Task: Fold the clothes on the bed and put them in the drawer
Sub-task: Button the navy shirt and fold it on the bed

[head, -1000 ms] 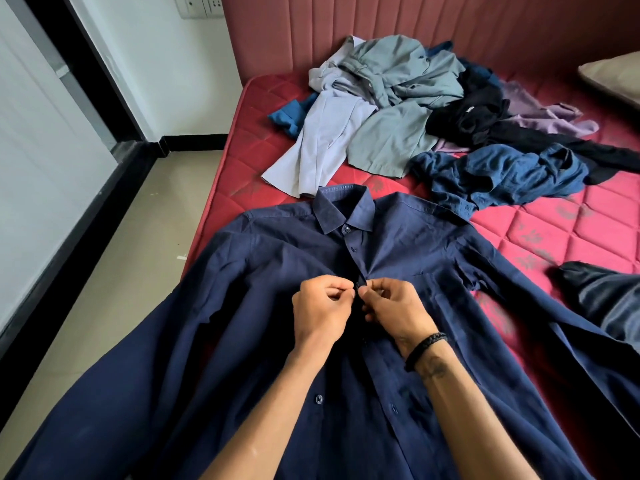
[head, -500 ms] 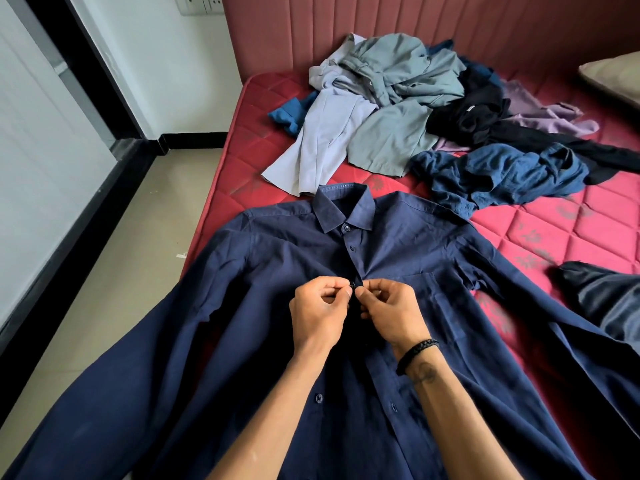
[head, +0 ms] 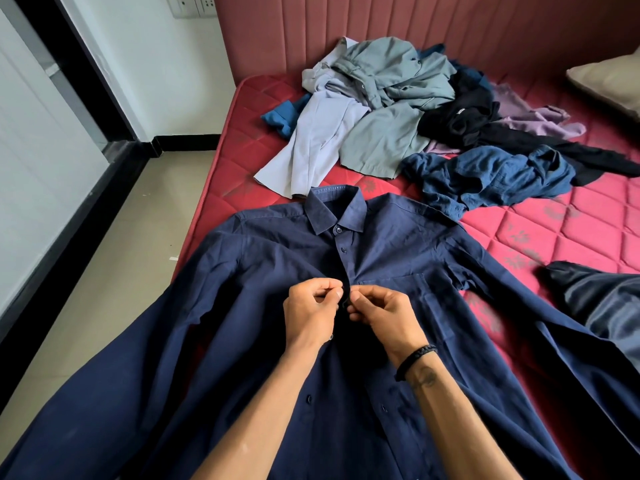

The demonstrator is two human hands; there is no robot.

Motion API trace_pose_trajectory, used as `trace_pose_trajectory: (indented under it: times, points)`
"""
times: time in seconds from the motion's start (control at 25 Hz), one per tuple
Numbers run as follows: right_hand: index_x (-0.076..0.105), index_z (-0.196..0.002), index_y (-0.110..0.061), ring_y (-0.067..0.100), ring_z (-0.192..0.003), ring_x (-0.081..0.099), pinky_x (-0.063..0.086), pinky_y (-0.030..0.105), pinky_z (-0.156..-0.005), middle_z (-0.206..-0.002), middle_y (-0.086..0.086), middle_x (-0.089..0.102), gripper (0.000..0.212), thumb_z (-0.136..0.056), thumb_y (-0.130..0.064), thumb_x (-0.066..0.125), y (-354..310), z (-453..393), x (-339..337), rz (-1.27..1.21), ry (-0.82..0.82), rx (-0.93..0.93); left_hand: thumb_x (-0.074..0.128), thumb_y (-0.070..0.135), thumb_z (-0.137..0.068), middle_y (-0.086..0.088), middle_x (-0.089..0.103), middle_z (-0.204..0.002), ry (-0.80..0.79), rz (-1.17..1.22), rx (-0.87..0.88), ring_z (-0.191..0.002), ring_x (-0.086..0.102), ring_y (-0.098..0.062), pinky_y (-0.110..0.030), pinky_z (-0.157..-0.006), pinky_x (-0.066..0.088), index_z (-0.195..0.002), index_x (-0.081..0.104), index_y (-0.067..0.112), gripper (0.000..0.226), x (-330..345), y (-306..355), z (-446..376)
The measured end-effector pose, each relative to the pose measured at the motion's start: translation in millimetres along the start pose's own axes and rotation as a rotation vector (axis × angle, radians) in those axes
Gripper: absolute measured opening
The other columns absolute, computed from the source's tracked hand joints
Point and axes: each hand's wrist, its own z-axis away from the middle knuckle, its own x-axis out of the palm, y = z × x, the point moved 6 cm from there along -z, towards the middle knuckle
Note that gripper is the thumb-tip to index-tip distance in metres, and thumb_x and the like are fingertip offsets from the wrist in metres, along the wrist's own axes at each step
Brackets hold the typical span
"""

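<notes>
Blue shirt [head: 242,341] flat on red bed [head: 571,230], front up. Left hand [head: 310,311] and right hand [head: 384,320] side by side, both pinching shirt's button strip. Clothes pile [head: 398,109] farther back.

I saw a navy shirt [head: 398,258] on a red mattress [head: 585,216] (diamond-quilted, with faded flower prints). Behind lay grey-green, lilac, black and blue clothes [head: 408,109].

A red quilted mattress [head: 571,216] meets a pink padded headboard [head: 415,26]. White walls [head: 166,74] carry a socket panel [head: 192,5]; beige floor tiles [head: 114,244] run beside black skirting [head: 187,142].
</notes>
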Motion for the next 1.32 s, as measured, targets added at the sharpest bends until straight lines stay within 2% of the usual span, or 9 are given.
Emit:
trace_pose_trajectory:
  times: [0.16,0.24,0.32,0.48,0.72,0.84,1.04,1.16,1.32]
  points:
    - [0.080,-0.088,-0.016,0.014,-0.073,0.072,0.060,0.026,-0.075,-0.079,0.005,0.078,0.007,-0.091,-0.011,0.076,0.4,0.2,3.1,0.100,0.142,-0.024,0.072,0.035,-0.091,0.006,0.074,-0.068,-0.027,-0.037,-0.030,-0.065,0.069,-0.002,-0.020,-0.065,0.057,-0.085,0.080,0.023,0.016,-1.5,7.6,0.4]
    - [0.080,-0.085,-0.019,0.013,-0.072,0.075,0.060,0.025,-0.073,-0.076,0.001,0.078,0.004,-0.087,-0.015,0.081,-0.7,4.0,3.3,0.115,0.209,-0.031,0.078,0.043,-0.085,0.011,0.072,-0.064,-0.047,-0.082,-0.022,-0.064,0.067,0.004,-0.013,-0.064,0.053,-0.082,0.079,0.024,0.019,-1.9,12.9,-0.1]
    - [0.081,-0.082,-0.020,0.013,-0.073,0.076,0.061,0.025,-0.073,-0.075,-0.002,0.078,0.005,-0.083,-0.019,0.085,-3.4,8.0,2.5,0.120,0.243,-0.029,0.083,0.037,-0.082,0.013,0.073,-0.068,-0.031,-0.101,-0.005,-0.068,0.069,0.006,-0.010,-0.067,0.054,-0.091,0.081,0.023,0.016,-2.7,13.5,-2.0]
    - [0.081,-0.081,-0.018,0.013,-0.074,0.076,0.061,0.025,-0.075,-0.077,-0.002,0.079,0.010,-0.077,-0.022,0.090,-2.8,5.8,4.6,0.129,0.193,0.005,0.078,0.026,-0.087,0.011,0.075,-0.071,0.021,-0.068,0.034,-0.069,0.071,-0.002,-0.034,-0.077,0.062,-0.095,0.081,0.023,0.010,-4.4,3.0,-2.0]
    - [0.078,-0.082,-0.015,0.013,-0.068,0.071,0.062,0.035,-0.077,-0.074,0.004,0.077,0.012,-0.092,-0.021,0.074,2.1,-4.2,3.5,0.169,0.158,0.017,0.076,0.018,-0.089,0.014,0.076,-0.080,0.038,-0.088,0.156,-0.075,0.069,0.001,-0.012,-0.070,0.050,-0.109,0.073,0.025,0.021,-2.4,1.1,3.9]
    - [0.073,-0.082,-0.017,0.012,-0.066,0.064,0.056,0.033,-0.068,-0.069,-0.004,0.071,0.016,-0.095,-0.023,0.065,5.6,-6.1,6.6,0.341,0.171,-0.031,0.073,0.013,-0.090,0.010,0.075,-0.084,-0.035,-0.065,0.237,-0.077,0.069,-0.007,-0.019,-0.072,0.051,-0.115,0.062,0.028,0.030,-4.9,3.2,6.0]
    - [0.072,-0.086,-0.007,0.011,-0.060,0.054,0.047,0.018,-0.053,-0.068,0.002,0.062,0.016,-0.099,-0.012,0.064,-4.7,-2.1,2.0,0.127,0.035,0.046,0.076,0.017,-0.089,0.009,0.074,-0.082,0.017,-0.111,0.251,-0.070,0.068,-0.010,-0.028,-0.069,0.055,-0.105,0.060,0.025,0.024,-8.3,4.7,2.9]
    - [0.074,-0.091,-0.016,0.006,-0.061,0.059,0.050,0.018,-0.059,-0.073,-0.006,0.069,0.012,-0.088,-0.027,0.079,-18.2,24.1,-3.8,0.400,0.054,-0.089,0.074,0.018,-0.090,0.009,0.071,-0.089,0.009,-0.192,0.275,-0.074,0.066,-0.005,-0.024,-0.072,0.055,-0.101,0.067,0.024,0.015,-24.2,16.6,10.1]
    - [0.070,-0.099,-0.024,0.004,-0.069,0.060,0.048,0.010,-0.069,-0.090,-0.008,0.064,0.039,-0.070,-0.039,0.092,-1.5,80.1,-11.2,0.773,0.097,-0.231,0.068,0.018,-0.095,0.009,0.067,-0.089,-0.232,-0.473,0.414,-0.077,0.064,-0.006,-0.026,-0.080,0.054,-0.108,0.077,0.027,0.018,-46.1,2.9,57.9]
